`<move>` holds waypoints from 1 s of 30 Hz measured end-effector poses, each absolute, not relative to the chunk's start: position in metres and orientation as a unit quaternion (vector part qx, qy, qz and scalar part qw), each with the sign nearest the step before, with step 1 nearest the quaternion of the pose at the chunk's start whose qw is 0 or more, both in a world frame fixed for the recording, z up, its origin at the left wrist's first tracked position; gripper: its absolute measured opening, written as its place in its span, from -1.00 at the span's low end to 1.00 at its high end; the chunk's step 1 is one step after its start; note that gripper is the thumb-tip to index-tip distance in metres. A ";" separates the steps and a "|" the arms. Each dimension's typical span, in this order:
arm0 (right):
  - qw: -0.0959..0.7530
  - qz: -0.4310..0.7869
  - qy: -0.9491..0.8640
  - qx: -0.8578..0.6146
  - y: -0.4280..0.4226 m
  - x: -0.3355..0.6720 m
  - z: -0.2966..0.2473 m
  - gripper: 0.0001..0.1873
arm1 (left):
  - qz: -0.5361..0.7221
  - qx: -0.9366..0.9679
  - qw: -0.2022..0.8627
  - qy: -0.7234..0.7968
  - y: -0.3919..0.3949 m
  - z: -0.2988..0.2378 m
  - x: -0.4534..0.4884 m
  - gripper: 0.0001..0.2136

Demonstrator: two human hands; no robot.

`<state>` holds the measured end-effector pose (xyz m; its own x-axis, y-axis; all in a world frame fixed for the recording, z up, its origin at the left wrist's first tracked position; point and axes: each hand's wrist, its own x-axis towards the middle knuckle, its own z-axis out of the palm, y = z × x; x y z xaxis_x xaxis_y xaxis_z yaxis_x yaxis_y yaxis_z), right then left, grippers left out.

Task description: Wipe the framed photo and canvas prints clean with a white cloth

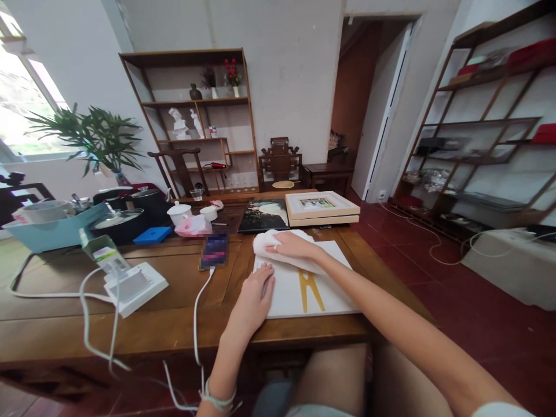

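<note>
Under my right hand (294,245) is a bunched white cloth (262,243); a ring shows on one finger, and the fingers press into the fabric. The cloth lies over the upper part of a flat white panel (282,298). A yellow two-legged shape (309,292) is printed on the panel, its top partly covered by the cloth and my right arm. My left hand (255,291) rests flat along the panel's left edge, fingers stretched forward and holding nothing. The panel's right side is partly hidden behind my right forearm.
Beyond the panel lie a dark picture panel (264,215) and a light wooden frame (322,207). Left on the wooden table (182,324) are a phone (215,250) with a white cable, an open white box (136,288), a blue box (152,234) and a pink-white packet (193,226).
</note>
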<state>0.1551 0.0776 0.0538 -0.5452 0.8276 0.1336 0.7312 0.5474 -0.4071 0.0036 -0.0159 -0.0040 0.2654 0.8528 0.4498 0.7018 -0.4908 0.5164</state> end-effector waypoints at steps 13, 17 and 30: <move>0.194 0.195 -0.758 -0.592 0.075 0.259 0.046 -0.47 | 0.357 0.787 0.115 0.490 -0.016 -0.008 0.002 -0.71; 0.205 0.181 -0.727 -0.629 0.068 0.284 0.036 -0.39 | 0.346 0.786 0.114 0.499 -0.016 -0.007 0.003 -0.70; 0.117 0.094 -0.824 -0.546 -0.045 0.265 0.049 -0.70 | 0.340 0.790 0.112 0.498 -0.016 -0.007 0.003 -0.69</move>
<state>0.2646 -0.0448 0.0485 -0.3762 0.9222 0.0894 0.8782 0.3856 -0.2828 0.0033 -0.0159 -0.0067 0.2721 0.8629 0.4258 0.7106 -0.4786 0.5158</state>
